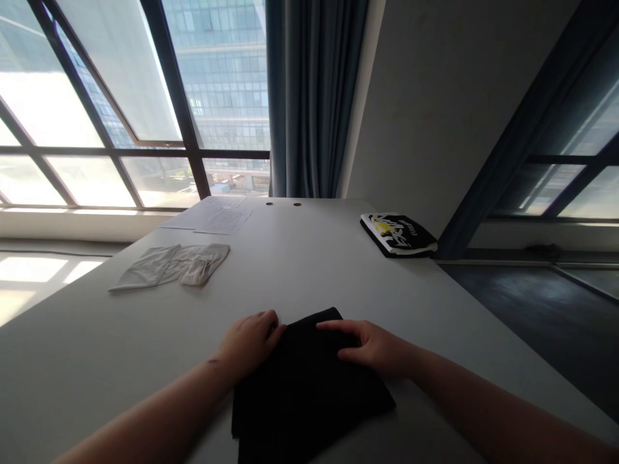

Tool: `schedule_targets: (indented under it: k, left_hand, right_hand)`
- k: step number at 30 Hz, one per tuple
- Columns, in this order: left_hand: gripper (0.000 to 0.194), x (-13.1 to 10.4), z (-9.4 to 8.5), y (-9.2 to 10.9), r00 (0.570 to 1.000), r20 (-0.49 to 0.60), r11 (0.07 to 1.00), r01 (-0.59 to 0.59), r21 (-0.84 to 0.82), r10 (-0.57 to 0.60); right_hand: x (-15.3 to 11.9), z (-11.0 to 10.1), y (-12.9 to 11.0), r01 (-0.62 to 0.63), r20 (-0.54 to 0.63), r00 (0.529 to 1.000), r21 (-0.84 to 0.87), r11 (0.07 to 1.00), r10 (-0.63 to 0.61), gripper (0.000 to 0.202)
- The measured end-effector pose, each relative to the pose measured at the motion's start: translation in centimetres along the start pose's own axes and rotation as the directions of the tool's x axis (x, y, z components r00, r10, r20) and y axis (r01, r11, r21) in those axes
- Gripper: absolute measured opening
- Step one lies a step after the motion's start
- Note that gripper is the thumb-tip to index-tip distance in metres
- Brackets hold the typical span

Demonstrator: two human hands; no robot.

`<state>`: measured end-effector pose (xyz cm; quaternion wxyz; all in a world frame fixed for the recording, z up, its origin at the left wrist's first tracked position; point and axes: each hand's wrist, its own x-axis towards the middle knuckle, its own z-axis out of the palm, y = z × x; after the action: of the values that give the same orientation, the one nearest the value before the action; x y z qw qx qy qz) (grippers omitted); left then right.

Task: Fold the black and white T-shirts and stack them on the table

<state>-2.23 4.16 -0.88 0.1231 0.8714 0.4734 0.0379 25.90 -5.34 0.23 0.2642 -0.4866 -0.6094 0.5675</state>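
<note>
A folded black cloth (309,386), perhaps a garment, lies on the white table in front of me. At its upper left edge, my left hand (254,338) has its fingers curled, with the thumb against the fabric, gripping that edge. My right hand (370,345) rests over the upper right part of the cloth. Its index finger is stretched out flat and the thumb stands apart from it, so it is open. The other fingers of the right hand are mostly hidden.
On the left side of the white table (290,270) lies a crumpled light-coloured cloth (174,265), with printed paper sheets (222,216) behind it. Folded black-and-white printed clothing (399,235) sits at the right edge. Windows and a blue curtain (312,96) stand beyond.
</note>
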Motion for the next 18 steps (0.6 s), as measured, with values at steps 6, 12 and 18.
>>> schedule_targets:
  k: [6, 12, 18]
  left_hand:
    - [0.02, -0.1, -0.6, -1.7, 0.999, 0.006, 0.999, 0.054, 0.001, -0.054]
    - [0.018, -0.1, -0.6, -2.2, 0.999, 0.008, 0.998, 0.048, -0.042, -0.048]
    - [0.016, 0.3, -0.6, -2.4, 0.999, 0.011, 0.997, 0.045, -0.067, -0.044]
  right_hand:
    - [-2.2, -5.8, -4.9, 0.039, 0.002, 0.999, -0.412, 0.91, -0.042, 0.054]
    - [-1.0, -15.6, -10.4, 0.038, -0.173, 0.972, -0.548, 0.835, -0.158, 0.043]
    - [4.0, -26.5, -11.0, 0.123, -0.668, 0.657, -0.362, 0.924, -0.349, 0.057]
